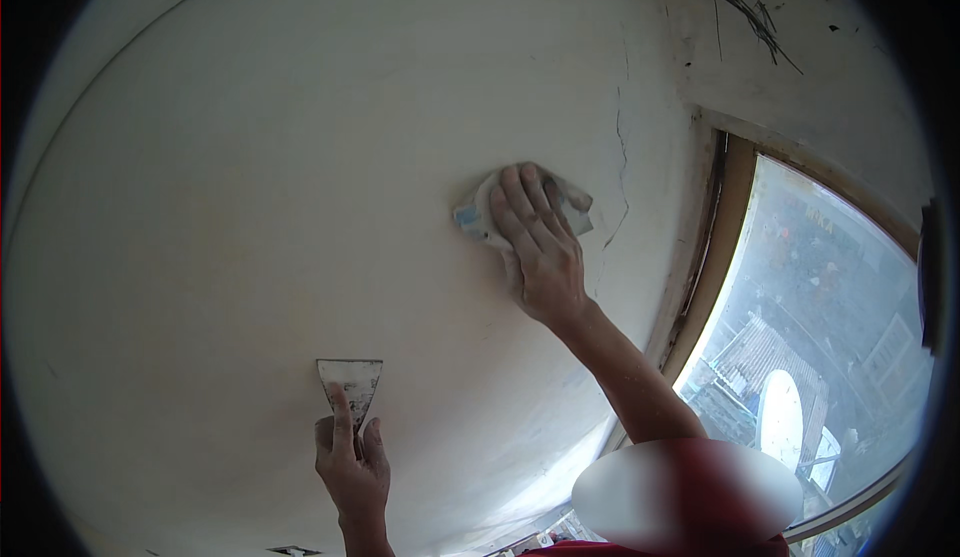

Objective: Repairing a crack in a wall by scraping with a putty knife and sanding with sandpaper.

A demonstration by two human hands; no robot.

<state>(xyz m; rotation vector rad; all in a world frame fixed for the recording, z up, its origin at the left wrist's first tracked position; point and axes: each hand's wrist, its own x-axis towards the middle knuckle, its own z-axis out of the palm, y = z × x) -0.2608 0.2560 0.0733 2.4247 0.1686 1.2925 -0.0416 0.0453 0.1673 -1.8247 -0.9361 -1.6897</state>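
A broad, pale off-white wall [200, 197] fills most of the view, its surface mottled with faint yellowish and grey patches. A thin, dark, jagged crack [621, 147] runs down its right part, and a dark line [110, 52] curves along the upper left. At the upper right, a loose bundle of thin dark strands [755, 12] hangs against a dull, stained surface [860, 82]. Below that, a brown window frame [732, 187] borders a hazy pane [800, 247]. Beyond the glass show a corrugated roof [752, 362] and a white satellite dish [780, 422]. Daylight brightens the wall's lower right; the upper corners are dimmer.
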